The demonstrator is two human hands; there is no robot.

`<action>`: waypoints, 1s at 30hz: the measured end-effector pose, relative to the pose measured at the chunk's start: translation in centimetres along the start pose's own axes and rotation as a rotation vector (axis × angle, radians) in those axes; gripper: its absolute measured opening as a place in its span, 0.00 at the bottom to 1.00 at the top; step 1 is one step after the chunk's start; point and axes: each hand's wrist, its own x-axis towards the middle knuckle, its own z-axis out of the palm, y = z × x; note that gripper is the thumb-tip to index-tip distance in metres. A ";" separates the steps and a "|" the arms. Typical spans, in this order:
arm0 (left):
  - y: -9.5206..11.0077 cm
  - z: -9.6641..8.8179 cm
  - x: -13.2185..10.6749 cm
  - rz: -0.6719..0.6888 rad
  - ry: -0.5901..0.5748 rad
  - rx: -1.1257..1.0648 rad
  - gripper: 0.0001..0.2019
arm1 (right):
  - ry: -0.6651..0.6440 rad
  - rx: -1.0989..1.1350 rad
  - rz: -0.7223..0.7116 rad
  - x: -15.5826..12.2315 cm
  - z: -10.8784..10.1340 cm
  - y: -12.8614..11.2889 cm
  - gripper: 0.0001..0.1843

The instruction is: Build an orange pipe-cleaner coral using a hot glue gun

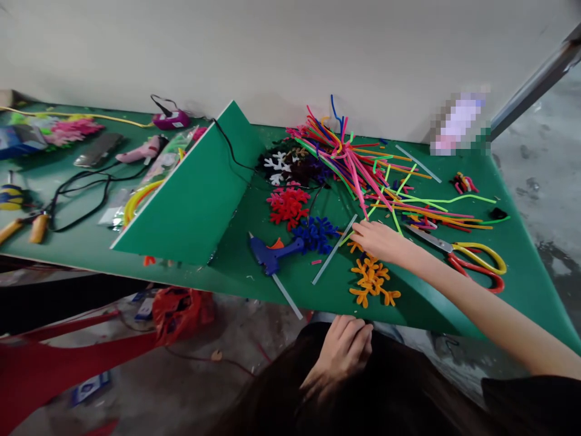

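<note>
As the right hand [379, 241] stretched open across the mat, its fingertips [354, 227] stopped just short of the pipe cleaners [363, 175] at 12 o'clock.
Those looked light and bendable, easiest taken by a loose end. The curled left hand [342, 351] sat at the table [521, 303] edge, its grip impossible to tell; scissors [454, 251] lay at 3 o'clock, a glue gun [272, 254] at 9.

Right hand [379, 241] reaches out on a straight arm [481, 309], fingers together; left hand [340, 354] sits low, loosely curled
</note>
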 end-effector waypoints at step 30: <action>-2.1 0.9 2.2 -0.197 -0.082 0.047 0.09 | 0.666 0.125 0.396 -12.0 4.7 -11.5 0.16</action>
